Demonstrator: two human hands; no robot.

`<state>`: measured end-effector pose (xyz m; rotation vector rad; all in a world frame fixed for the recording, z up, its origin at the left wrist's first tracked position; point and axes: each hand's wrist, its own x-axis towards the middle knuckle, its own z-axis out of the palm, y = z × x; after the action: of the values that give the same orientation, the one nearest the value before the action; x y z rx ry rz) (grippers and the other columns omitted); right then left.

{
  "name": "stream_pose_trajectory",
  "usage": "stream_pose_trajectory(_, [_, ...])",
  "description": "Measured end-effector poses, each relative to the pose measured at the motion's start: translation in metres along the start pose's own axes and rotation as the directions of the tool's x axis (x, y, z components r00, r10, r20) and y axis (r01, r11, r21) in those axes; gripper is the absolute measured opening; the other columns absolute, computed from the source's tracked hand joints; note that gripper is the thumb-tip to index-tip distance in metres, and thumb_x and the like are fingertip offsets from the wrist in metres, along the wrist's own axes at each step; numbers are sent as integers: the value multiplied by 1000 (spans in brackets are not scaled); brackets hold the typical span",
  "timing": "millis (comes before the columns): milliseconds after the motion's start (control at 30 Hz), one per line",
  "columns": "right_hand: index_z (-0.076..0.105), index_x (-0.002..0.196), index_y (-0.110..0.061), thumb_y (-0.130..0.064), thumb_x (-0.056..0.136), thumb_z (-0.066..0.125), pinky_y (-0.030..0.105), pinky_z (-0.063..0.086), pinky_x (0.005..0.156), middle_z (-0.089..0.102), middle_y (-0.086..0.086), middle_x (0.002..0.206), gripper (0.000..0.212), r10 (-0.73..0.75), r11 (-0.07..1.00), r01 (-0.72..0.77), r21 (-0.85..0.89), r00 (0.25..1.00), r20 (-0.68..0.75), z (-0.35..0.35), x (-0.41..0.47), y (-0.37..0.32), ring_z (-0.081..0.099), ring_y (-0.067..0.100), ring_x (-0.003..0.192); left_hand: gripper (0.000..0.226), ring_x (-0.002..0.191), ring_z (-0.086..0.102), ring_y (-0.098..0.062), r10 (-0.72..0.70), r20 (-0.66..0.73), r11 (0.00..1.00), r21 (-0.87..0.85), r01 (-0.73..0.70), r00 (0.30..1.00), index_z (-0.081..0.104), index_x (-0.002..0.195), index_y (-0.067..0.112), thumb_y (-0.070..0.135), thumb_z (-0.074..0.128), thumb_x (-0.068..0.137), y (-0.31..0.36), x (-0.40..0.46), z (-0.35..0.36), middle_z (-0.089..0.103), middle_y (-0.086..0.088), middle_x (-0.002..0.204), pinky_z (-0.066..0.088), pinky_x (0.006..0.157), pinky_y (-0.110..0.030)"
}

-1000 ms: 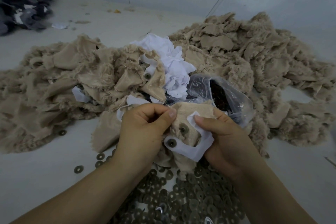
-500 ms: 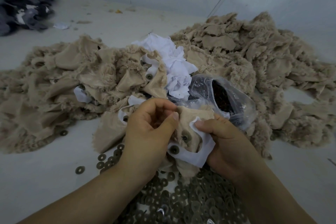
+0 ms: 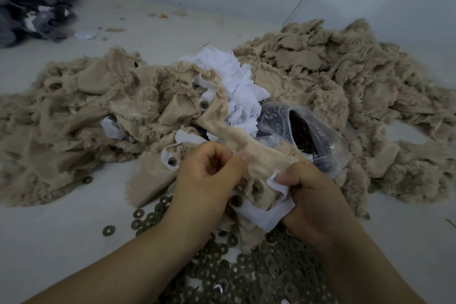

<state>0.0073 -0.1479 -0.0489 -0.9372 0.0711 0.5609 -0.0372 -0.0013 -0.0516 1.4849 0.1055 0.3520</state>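
- Now left hand [image 3: 209, 180] and right hand [image 3: 313, 195] both pinch one fur piece [image 3: 266, 154].
- Two eyelets [image 3: 256, 189] sit between the fingers.
- One bag [image 3: 303, 131] lies beyond the right fingers.

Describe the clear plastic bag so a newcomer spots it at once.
Start at the big heap of beige plush fabric cuttings spread across the pale table; near its middle sits a clump of crumpled white cloth scraps. Just right of and below that clump, behind the right hand, lies the clear plastic bag. It is the only shiny, see-through thing there, with small dark pieces inside.
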Motion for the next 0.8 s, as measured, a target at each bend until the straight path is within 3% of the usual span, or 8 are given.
stream_pose_trajectory(67, [24,53,-7,-6,57,57,45,50,80,36,14,68,33,10,1000,-10,18,1000,9,2,-2,1,38,32,73,50,54,43,-18,-60,25,998,12,60,998,50,67,-2,40,72,83,2,1,2,45,-10,58,42,51,-26])
stream_pose_trajectory(133, [45,44,-8,-5,64,52,47,59,75,53,13,65,21,32,999,-32,8,998,61,0,-3,0,54,35,70,38,55,43,-17,-103,18,994,-19,103,995,53,61,4,26,71,87,1,1,3,48,-6,57,41,52,-26])
stream_pose_trajectory(200, [71,78,0,-7,66,55,47,62,74,68,26,88,21,47,999,-47,-7,997,57,-5,-1,-1,70,40,85,29,57,49,-18,-113,2,993,-44,113,994,61,62,9,15,69,89,-3,3,3,56,-6,59,46,54,-27])
stream_pose_trajectory(267, [55,132,1,-13,64,65,49,59,84,61,30,127,69,71,997,-71,18,997,8,-11,1,-1,63,42,115,27,59,53,-18,-92,-22,995,-36,91,996,66,63,15,11,69,89,-4,4,3,61,-6,62,49,57,-30])
stream_pose_trajectory(367, [74,103,-5,-20,52,74,28,62,69,78,6,99,53,43,996,-38,-80,997,69,-11,2,-2,75,15,91,22,59,54,-18,-11,-68,999,36,14,998,68,68,16,12,71,89,-6,6,1,63,-7,63,50,60,-39])
stream_pose_trajectory(500, [83,76,-19,-25,57,72,23,60,65,79,1,86,23,29,995,-19,-98,995,92,-9,3,-1,76,16,80,15,59,58,-20,49,-93,992,117,-38,994,68,72,16,17,72,87,-5,7,0,65,-11,66,53,60,-43])
stream_pose_trajectory(633, [72,110,2,-22,69,77,39,61,84,73,20,112,47,19,990,-13,-139,999,41,-8,4,-2,71,34,105,22,54,60,-6,163,-55,954,262,-143,985,68,67,19,6,74,85,-3,6,0,66,4,61,49,52,-18])
stream_pose_trajectory(800, [68,121,-1,-23,80,69,54,48,104,68,21,123,46,5,985,9,-173,997,81,-2,0,1,64,39,116,23,57,59,-10,254,-36,902,370,-223,966,63,70,19,5,76,81,-1,6,3,63,4,67,48,52,-18])
